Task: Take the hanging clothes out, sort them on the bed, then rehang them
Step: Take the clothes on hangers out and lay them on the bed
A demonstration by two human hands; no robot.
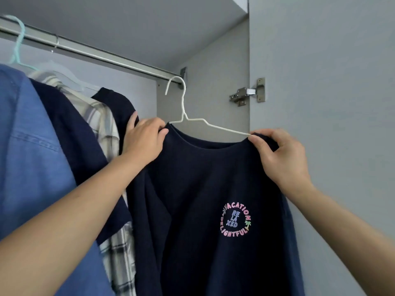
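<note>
A navy T-shirt with a round pink and blue print hangs on a white wire hanger in front of me. The hanger's hook sits close to the right end of the metal rail; whether it rests on the rail I cannot tell. My left hand grips the shirt's left shoulder at the collar. My right hand pinches the right shoulder over the hanger's arm. Further left on the rail hang a blue denim shirt, a navy garment, a pale plaid shirt and another navy piece.
The wardrobe's grey side wall stands just right of the rail's end. The open door with its metal hinge is at the right. A shelf runs overhead. A light blue hanger hook sits at the far left.
</note>
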